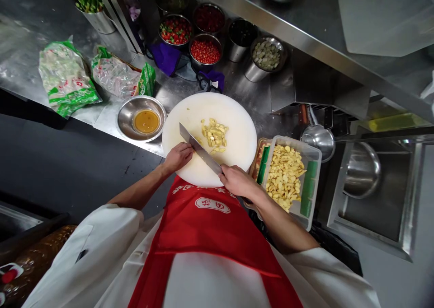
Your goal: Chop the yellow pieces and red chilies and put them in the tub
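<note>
Fingers of right hand [234, 179] gripping cleaver [200, 150]; left hand [178, 157] curled beside it (hold unclear), yellow slices [215, 134] near.

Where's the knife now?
Head view, centre: the knife is over the board, between the left hand and the slices, held in the right hand.

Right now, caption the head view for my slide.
Cleaver in the right hand, left hand close beside it, pale slices on a round white board.

From my remote view, I have passing room across the bare far part of the round white cutting board [217, 105]. A broad steel cleaver [201, 151] bars the nearer part diagonally. A shallow round steel bowl [125, 118] flanks it left, a clear rectangular plastic tub [312, 156] right.
</note>
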